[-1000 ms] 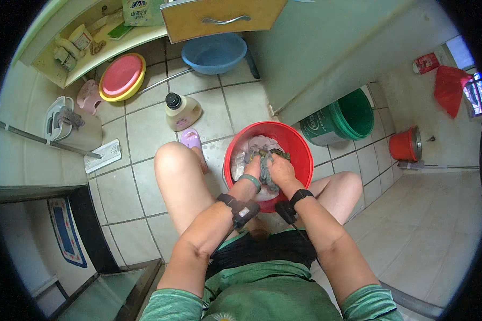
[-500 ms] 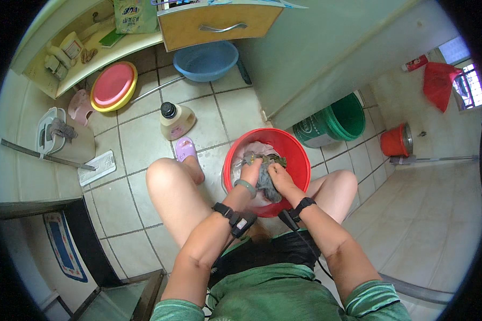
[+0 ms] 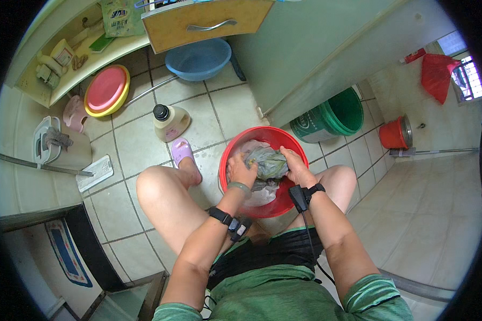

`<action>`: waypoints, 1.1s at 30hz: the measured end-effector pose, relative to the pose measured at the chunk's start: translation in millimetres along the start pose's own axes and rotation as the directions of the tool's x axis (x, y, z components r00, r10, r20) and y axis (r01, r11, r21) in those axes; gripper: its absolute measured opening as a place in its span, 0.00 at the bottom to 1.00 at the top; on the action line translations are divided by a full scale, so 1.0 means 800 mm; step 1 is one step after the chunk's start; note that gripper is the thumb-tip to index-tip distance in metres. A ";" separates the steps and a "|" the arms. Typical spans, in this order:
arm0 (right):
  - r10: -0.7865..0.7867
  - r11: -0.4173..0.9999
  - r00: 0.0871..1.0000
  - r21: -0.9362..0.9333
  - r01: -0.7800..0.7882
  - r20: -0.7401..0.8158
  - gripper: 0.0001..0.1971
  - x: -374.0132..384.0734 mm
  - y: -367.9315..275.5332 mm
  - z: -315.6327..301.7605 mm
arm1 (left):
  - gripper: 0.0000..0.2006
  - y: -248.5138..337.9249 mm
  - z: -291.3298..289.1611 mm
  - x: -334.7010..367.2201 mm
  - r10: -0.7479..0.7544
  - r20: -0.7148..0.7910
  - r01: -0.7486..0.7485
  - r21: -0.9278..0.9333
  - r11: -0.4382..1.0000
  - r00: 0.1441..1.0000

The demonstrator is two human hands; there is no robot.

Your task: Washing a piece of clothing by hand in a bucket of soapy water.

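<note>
A round red bucket (image 3: 301,192) stands on the floor between my knees. Inside it, my left hand (image 3: 242,172) and my right hand (image 3: 298,167) press a bunched grey-green cloth (image 3: 269,162) from both sides. The fingers of my left hand curve over the cloth's left edge; those of my right hand rest along its right side. Beneath the bundle lies whitish fabric (image 3: 261,196) and some darker cloth, partly covered by it. How the bundle is folded inside is hidden.
A cream jug with a black cap (image 3: 171,122) stands by my foot in a purple slipper (image 3: 182,152). Behind the red bucket, a green bucket (image 3: 326,119) lies tipped beside a partition. A blue basin (image 3: 199,60) sits under the wooden drawer (image 3: 209,25).
My hands have moved apart to the two sides of the cloth, which is now gathered into a rounder bundle between them. The view has shifted slightly.
</note>
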State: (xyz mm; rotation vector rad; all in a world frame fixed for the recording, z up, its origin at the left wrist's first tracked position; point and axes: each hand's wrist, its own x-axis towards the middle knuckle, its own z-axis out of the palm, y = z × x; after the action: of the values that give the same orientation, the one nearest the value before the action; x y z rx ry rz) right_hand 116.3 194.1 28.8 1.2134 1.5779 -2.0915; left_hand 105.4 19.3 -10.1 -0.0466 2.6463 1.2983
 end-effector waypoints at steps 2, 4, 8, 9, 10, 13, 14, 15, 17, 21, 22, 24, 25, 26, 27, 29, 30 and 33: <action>-0.028 0.999 0.999 0.044 0.029 -0.021 0.14 0.023 0.018 -0.012 | 0.27 -0.017 0.021 0.005 -0.122 0.156 0.159 -0.253 0.954 0.980; -0.103 0.992 0.990 0.062 0.109 -0.098 0.14 0.013 0.029 0.003 | 0.34 -0.022 0.020 0.006 -0.281 0.720 0.732 -0.443 0.518 0.635; -0.296 0.946 0.954 -0.122 0.299 0.043 0.11 -0.023 0.055 0.027 | 0.37 0.011 0.013 0.000 -0.203 0.955 0.954 -0.251 -0.164 0.216; -0.384 0.885 0.918 -0.243 0.397 0.101 0.10 -0.035 0.068 0.037 | 0.37 0.009 0.012 0.002 -0.205 0.955 0.955 -0.249 -0.163 0.214; -0.412 0.778 0.898 -0.455 0.434 0.152 0.10 -0.051 0.076 0.054 | 0.33 0.002 0.013 0.006 -0.152 0.902 0.899 -0.423 -0.118 0.404; -0.457 0.383 0.834 -0.778 0.498 0.309 0.11 -0.079 0.066 0.090 | 0.24 -0.036 0.030 0.011 -0.124 0.845 0.838 -0.532 -0.117 0.520; -0.456 0.109 0.787 -0.852 0.513 0.415 0.12 -0.080 0.060 0.098 | 0.21 -0.044 0.042 0.013 -0.249 0.784 0.778 -0.611 -0.144 0.569; -0.460 0.117 0.794 -0.858 0.499 0.399 0.12 -0.065 0.055 0.090 | 0.19 -0.041 0.057 0.012 -0.359 0.722 0.724 -0.672 -0.156 0.592; -0.414 0.381 0.910 -0.911 0.160 -0.013 0.16 -0.013 0.044 0.063 | 0.17 -0.012 0.059 0.011 -0.301 0.746 0.765 -0.640 -0.074 0.595; -0.437 0.374 0.899 -0.918 0.136 -0.045 0.20 0.014 0.061 0.049 | 0.17 -0.014 0.058 0.001 -0.152 0.846 0.826 -0.533 -0.187 0.511; -0.327 0.787 0.945 -0.556 0.268 -0.007 0.22 0.020 0.067 0.040 | 0.17 -0.006 0.053 0.001 -0.116 0.840 0.825 -0.543 -0.157 0.530; -0.103 0.992 0.983 0.091 0.090 0.150 0.24 0.017 0.071 0.028 | 0.18 -0.011 0.055 0.007 -0.055 0.853 0.839 -0.520 -0.160 0.519; -0.098 0.992 0.982 0.089 0.085 0.162 0.24 0.013 0.069 0.029 | 0.19 -0.019 0.054 0.009 0.000 0.862 0.850 -0.500 -0.165 0.507; -0.120 0.990 0.972 -0.048 0.133 0.204 0.22 0.009 0.066 0.032 | 0.19 -0.027 0.051 0.012 -0.008 0.857 0.845 -0.508 -0.168 0.515; -0.141 0.966 0.962 -0.180 0.186 0.236 0.20 0.004 0.062 0.028 | 0.21 -0.029 0.048 0.014 -0.030 0.856 0.839 -0.512 -0.186 0.516; -0.158 0.941 0.973 -0.274 0.200 0.168 0.17 -0.004 0.048 0.020 | 0.22 -0.016 0.032 0.011 -0.054 0.855 0.833 -0.515 -0.202 0.515; -0.408 0.767 0.911 -0.521 0.373 0.052 0.16 -0.007 0.040 0.009 | 0.26 0.014 0.013 0.004 -0.184 0.856 0.851 -0.509 -0.131 0.484; -0.725 0.448 0.688 -0.758 0.474 0.002 0.13 -0.017 0.029 0.019 | 0.31 0.026 0.001 0.004 -0.295 0.887 0.904 -0.406 -0.135 0.355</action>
State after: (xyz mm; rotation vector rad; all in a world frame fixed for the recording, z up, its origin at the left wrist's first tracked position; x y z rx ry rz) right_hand 132.2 168.6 24.3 0.7377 2.9789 -1.2241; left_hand 100.3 32.5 5.2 -0.9441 0.6140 1.7401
